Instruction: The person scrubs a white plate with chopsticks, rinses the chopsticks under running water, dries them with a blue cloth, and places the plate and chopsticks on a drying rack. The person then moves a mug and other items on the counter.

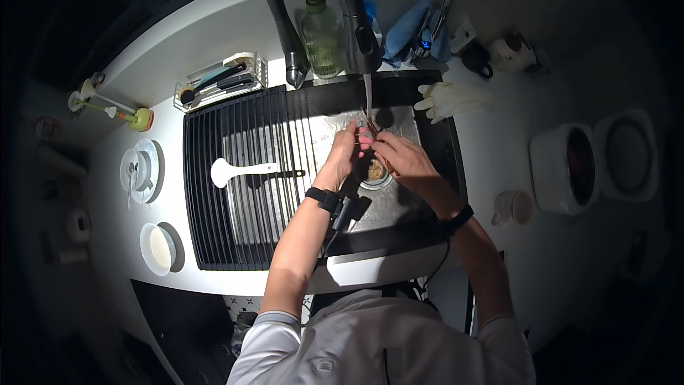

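Over the black sink [454, 139], my right hand [406, 159] grips a slim bundle of brown sticks, probably chopsticks [371, 122]. Their upper ends reach the water stream [367, 93] falling from the dark tap [366, 48]. My left hand [342, 151] is just left of them, fingers apart and thumb raised; its fingertips come close to the sticks, and contact is unclear. Below my hands, brownish bits lie in the drain strainer [375, 170], partly hidden by my right hand. A white ladle or rice paddle [227, 172] rests on the black roll-up drying rack [208, 224].
Behind the sink stand a green soap bottle [320, 37] and a wire caddy [259, 72] with brushes. Pale gloves [454, 100] drape over the right rim. Bowls [157, 248] sit on the left counter, a mug [513, 207] and a white bin-like container [556, 171] on the right.
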{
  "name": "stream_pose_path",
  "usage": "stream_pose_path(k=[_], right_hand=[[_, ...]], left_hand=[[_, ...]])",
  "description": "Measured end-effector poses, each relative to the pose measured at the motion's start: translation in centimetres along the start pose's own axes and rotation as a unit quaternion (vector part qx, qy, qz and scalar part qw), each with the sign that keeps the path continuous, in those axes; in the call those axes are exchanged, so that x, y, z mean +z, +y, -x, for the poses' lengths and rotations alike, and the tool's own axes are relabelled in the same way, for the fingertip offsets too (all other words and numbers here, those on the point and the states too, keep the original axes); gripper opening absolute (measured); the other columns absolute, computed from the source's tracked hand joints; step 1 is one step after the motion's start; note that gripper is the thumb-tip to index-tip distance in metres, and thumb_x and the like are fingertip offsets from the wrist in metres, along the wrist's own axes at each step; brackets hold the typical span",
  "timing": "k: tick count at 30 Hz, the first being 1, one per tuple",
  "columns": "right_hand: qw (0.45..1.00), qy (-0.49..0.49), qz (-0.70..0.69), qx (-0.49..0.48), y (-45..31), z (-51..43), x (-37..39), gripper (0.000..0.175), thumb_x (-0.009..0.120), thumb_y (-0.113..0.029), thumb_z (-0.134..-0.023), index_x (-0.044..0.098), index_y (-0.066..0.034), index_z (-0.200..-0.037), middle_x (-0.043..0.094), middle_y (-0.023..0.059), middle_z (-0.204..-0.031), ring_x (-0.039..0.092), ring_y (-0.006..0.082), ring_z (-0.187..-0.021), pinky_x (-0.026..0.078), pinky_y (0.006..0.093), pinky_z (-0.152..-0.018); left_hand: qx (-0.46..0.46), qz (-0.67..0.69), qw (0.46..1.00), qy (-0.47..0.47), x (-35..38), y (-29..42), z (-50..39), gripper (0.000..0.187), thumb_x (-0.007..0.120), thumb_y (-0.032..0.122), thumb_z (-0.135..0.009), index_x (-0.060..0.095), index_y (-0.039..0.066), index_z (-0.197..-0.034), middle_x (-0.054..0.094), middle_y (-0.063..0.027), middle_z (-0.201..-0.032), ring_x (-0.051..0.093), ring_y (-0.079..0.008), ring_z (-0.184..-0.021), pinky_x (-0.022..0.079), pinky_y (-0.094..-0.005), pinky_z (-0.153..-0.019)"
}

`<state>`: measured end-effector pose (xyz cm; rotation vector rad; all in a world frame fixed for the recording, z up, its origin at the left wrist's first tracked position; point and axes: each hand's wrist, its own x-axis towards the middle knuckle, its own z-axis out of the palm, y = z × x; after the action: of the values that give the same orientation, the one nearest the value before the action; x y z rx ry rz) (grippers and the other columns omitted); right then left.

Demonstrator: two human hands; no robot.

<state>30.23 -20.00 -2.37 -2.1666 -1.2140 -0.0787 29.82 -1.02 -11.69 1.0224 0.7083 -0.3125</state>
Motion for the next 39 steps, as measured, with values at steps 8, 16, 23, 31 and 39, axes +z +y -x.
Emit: stream_pose_path(k=[8, 16, 23, 31, 39], right_hand=[[0.998, -0.002, -0.03, 0.057, 0.1, 2.1, 1.6, 0.038, 0.065, -0.001, -0.092, 0.061, -0.0012, -0.129, 0.064, 0.0168, -0.125, 0.066, 0.0375, -0.111, 0.056, 0.0427, -0.094], [0.693, 0.03, -0.556, 0.458, 2.6, 3.2, 3.2, 0.025, 0.054, -0.033, -0.111, 0.059, -0.0091, -0.107, 0.062, 0.0027, -0.077, 0.061, 0.0099, -0.057, 0.046, 0.0239, -0.047], [0.81, 0.098, -0.37, 0.445, 1.2, 4.0, 4.9, 0.03, 0.053, -0.027, -0.108, 0.061, -0.0054, -0.089, 0.051, -0.001, -0.063, 0.047, 0.01, -0.055, 0.037, 0.0273, -0.053], [0.808, 0.084, -0.334, 0.479, -0.5, 5.8, 3.5, 0.025, 0.051, -0.025, -0.107, 0.058, -0.0094, -0.088, 0.045, -0.0063, -0.058, 0.037, 0.0043, -0.045, 0.027, 0.0237, -0.042], [0.8, 0.2, -0.377, 0.422, 2.0, 4.0, 5.7, 0.02, 0.06, -0.02, -0.105, 0.056, -0.0095, -0.089, 0.048, -0.0063, -0.063, 0.04, 0.0028, -0.051, 0.028, 0.023, -0.046]], left_hand=[[-0.062, 0.272, 0.952, -0.123, 3.2, -1.2, -2.0, 0.027, 0.04, 0.025, -0.114, 0.056, 0.004, -0.115, 0.065, -0.0092, -0.082, 0.066, -0.0271, -0.081, 0.059, -0.039, -0.079], [0.004, 0.276, 0.954, -0.116, 5.1, -1.9, -3.3, 0.019, 0.042, 0.021, -0.112, 0.049, 0.011, -0.097, 0.046, -0.0034, -0.064, 0.056, -0.0243, -0.069, 0.051, -0.037, -0.064], [0.047, 0.307, 0.942, -0.127, 5.3, -0.9, -4.7, 0.029, 0.036, 0.032, -0.115, 0.044, 0.012, -0.096, 0.038, -0.0021, -0.061, 0.046, -0.0216, -0.062, 0.044, -0.0381, -0.063], [0.077, 0.369, 0.924, -0.067, 3.6, 0.4, -7.4, 0.037, 0.037, 0.038, -0.115, 0.045, 0.017, -0.086, 0.037, -0.0025, -0.06, 0.041, -0.0212, -0.055, 0.041, -0.0374, -0.056], [0.042, 0.278, 0.953, -0.113, 8.7, -3.5, -4.0, 0.03, 0.04, 0.029, -0.113, 0.049, 0.012, -0.09, 0.044, -0.0025, -0.063, 0.048, -0.0215, -0.064, 0.044, -0.0373, -0.063]])
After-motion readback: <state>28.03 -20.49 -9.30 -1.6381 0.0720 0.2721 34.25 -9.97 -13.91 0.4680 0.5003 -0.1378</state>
